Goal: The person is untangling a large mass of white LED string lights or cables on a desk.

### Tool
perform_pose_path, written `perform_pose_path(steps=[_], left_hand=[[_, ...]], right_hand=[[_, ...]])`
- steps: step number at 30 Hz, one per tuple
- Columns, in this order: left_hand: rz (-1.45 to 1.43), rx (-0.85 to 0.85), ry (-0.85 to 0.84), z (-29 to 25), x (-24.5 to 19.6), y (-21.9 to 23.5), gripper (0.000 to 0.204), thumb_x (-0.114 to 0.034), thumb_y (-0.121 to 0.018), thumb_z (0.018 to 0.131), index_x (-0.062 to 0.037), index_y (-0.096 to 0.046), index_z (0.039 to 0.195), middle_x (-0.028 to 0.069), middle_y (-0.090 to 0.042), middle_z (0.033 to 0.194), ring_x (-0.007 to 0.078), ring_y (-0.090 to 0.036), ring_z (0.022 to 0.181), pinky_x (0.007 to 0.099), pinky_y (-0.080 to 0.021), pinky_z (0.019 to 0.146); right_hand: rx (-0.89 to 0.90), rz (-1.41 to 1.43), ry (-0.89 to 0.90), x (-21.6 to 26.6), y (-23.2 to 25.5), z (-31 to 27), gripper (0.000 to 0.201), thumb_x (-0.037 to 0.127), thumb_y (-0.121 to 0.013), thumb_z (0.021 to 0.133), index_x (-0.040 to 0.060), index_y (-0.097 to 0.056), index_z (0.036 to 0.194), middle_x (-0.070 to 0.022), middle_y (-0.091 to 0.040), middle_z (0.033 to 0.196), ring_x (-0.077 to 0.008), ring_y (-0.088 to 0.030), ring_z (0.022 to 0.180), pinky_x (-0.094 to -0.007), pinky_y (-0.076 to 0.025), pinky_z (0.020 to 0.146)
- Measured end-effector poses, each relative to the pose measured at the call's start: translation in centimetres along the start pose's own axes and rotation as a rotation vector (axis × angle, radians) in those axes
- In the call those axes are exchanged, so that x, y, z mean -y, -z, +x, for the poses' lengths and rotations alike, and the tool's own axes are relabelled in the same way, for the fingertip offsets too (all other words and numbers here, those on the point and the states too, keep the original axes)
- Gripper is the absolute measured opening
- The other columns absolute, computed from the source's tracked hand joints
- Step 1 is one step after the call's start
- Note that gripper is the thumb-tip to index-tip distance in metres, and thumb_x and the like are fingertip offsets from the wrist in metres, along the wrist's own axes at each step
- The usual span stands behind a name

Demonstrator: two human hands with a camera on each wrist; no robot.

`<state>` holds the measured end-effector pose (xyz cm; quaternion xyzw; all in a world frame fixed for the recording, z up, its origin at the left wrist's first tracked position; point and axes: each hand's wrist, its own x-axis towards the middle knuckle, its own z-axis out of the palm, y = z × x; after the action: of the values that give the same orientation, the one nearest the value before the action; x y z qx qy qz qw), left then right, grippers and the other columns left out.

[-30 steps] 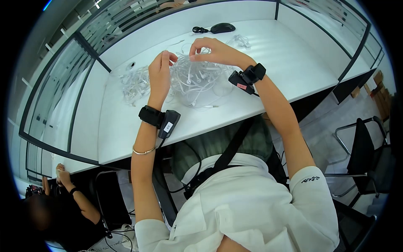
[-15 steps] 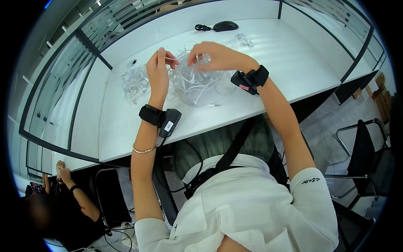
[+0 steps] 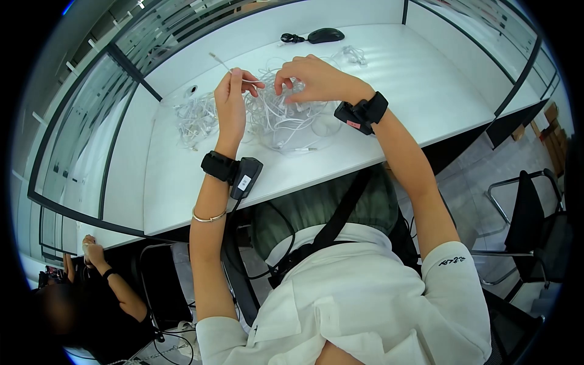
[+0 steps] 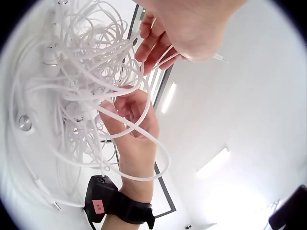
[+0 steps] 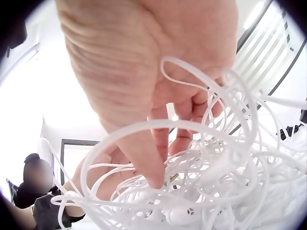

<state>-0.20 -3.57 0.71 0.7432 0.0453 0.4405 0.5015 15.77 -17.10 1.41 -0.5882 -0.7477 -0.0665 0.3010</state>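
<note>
A tangled heap of white earphone cables (image 3: 283, 125) lies on the desk in front of the person. The left hand (image 3: 230, 112) pinches one white earphone cable between thumb and fingers above the heap's left side, its plug end (image 3: 215, 58) poking up beyond the thumb. Over the heap's right side reaches the right hand (image 3: 319, 80), its fingers bent and spread from the thumb. In the right wrist view the right thumb (image 5: 154, 175) dips among the loops, and a white earbud (image 5: 181, 215) shows below it. Loose loops cross in front of the right hand (image 4: 139, 120) in the left wrist view.
A second pile of white cables (image 3: 196, 118) lies to the left, and a small white bundle (image 3: 353, 56) farther back. A black mouse (image 3: 326, 36) with its coiled cord stands near the back panel. Low partitions (image 3: 450, 52) enclose the white desk (image 3: 420, 91). Another person sits at lower left.
The cable's plug end now stands up clear above the left hand, where it did not show before. The right hand has dropped slightly and its thumb has spread from the fingers.
</note>
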Motion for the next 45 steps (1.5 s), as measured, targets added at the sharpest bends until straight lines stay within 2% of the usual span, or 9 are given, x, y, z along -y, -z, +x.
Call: perform_pose_path(steps=[4,10,13,18,23,29,34,38,45], left_hand=[[0.027,0.007,0.006,0.0,0.2,0.2,0.041,-0.033,-0.038,0.1,-0.0024,-0.059,0.082,0.009,-0.067,0.074,0.0103,-0.054,0.062,0.0257,-0.04,0.07],[-0.002,-0.005,0.029,0.1,0.5,0.3,0.041,-0.033,-0.038,0.1,-0.0023,-0.06,0.084,0.0088,-0.067,0.075,0.01,-0.054,0.062,0.0255,-0.038,0.068],[0.001,0.021,0.008,0.1,0.6,0.2,0.04,-0.032,-0.038,0.1,-0.0025,-0.06,0.084,0.0082,-0.067,0.075,0.0095,-0.052,0.063,0.0253,-0.038,0.067],[0.127,0.159,-0.077,-0.5,-0.3,-0.5,0.013,-0.014,-0.058,0.087,-0.0044,-0.057,0.095,0.0046,-0.059,0.092,0.0137,-0.052,0.08,0.0276,-0.04,0.079],[0.369,0.329,-0.233,-0.7,0.1,-0.5,0.033,-0.008,-0.067,0.071,-0.0105,-0.06,0.103,0.0044,-0.054,0.106,0.0217,-0.048,0.101,0.0343,-0.039,0.089],[0.562,0.389,-0.253,-0.8,0.6,-0.5,0.032,-0.017,-0.068,0.073,-0.0124,-0.063,0.104,0.0047,-0.055,0.109,0.0244,-0.047,0.107,0.0395,-0.032,0.097],[0.545,0.424,-0.255,-0.9,0.1,-0.3,0.035,-0.019,-0.068,0.074,-0.0136,-0.063,0.107,0.0053,-0.053,0.117,0.0253,-0.045,0.112,0.0405,-0.028,0.101],[0.485,0.409,-0.264,-0.8,-0.7,-0.4,0.041,-0.017,-0.067,0.073,-0.0137,-0.062,0.113,0.0064,-0.05,0.128,0.0265,-0.043,0.122,0.0412,-0.028,0.105],[0.236,0.509,-0.279,-0.5,-2.5,-0.5,0.066,-0.005,-0.053,0.061,-0.0143,-0.056,0.126,0.0109,-0.043,0.138,0.0294,-0.035,0.133,0.0454,-0.024,0.113]], right_hand=[[-0.044,-0.034,0.055,0.2,0.2,0.1,0.013,0.019,-0.072,0.074,0.0128,-0.064,0.083,0.0022,-0.057,0.076,-0.016,-0.052,0.077,-0.0325,-0.041,0.076],[-0.137,0.34,-0.041,0.1,0.9,0.6,0.014,0.02,-0.07,0.082,0.0088,-0.064,0.087,0.0015,-0.06,0.083,-0.0141,-0.052,0.078,-0.0301,-0.042,0.075],[-0.233,0.324,-0.113,0.0,1.5,0.4,0.019,0.026,-0.067,0.085,0.0081,-0.063,0.09,0.0019,-0.059,0.077,-0.0103,-0.051,0.073,-0.0256,-0.041,0.073],[-0.261,0.379,-0.228,-0.2,1.8,0.1,0.023,0.03,-0.065,0.088,0.0075,-0.062,0.091,0.0018,-0.054,0.072,-0.0076,-0.049,0.066,-0.0232,-0.039,0.062],[-0.274,0.383,-0.198,-0.5,1.5,0.2,0.024,0.031,-0.065,0.088,0.0076,-0.062,0.092,0.0016,-0.052,0.068,-0.0072,-0.049,0.065,-0.0228,-0.039,0.06],[-0.255,0.377,-0.204,0.1,1.8,0.1,0.025,0.033,-0.065,0.088,0.0086,-0.064,0.094,0.0015,-0.051,0.068,-0.0071,-0.048,0.064,-0.0229,-0.038,0.059],[-0.293,0.37,-0.195,0.1,1.8,0.2,0.025,0.033,-0.065,0.088,0.0087,-0.064,0.095,0.0016,-0.053,0.07,-0.0061,-0.047,0.064,-0.0222,-0.037,0.058],[-0.444,0.359,-0.209,-0.5,1.6,0.2,0.025,0.031,-0.065,0.089,0.0069,-0.065,0.098,0.002,-0.055,0.073,-0.0045,-0.047,0.063,-0.0209,-0.037,0.057],[-0.537,0.37,-0.211,-1.0,1.5,0.3,0.026,0.029,-0.064,0.09,0.0054,-0.065,0.099,0.004,-0.056,0.074,-0.0024,-0.046,0.064,-0.0198,-0.036,0.056]])
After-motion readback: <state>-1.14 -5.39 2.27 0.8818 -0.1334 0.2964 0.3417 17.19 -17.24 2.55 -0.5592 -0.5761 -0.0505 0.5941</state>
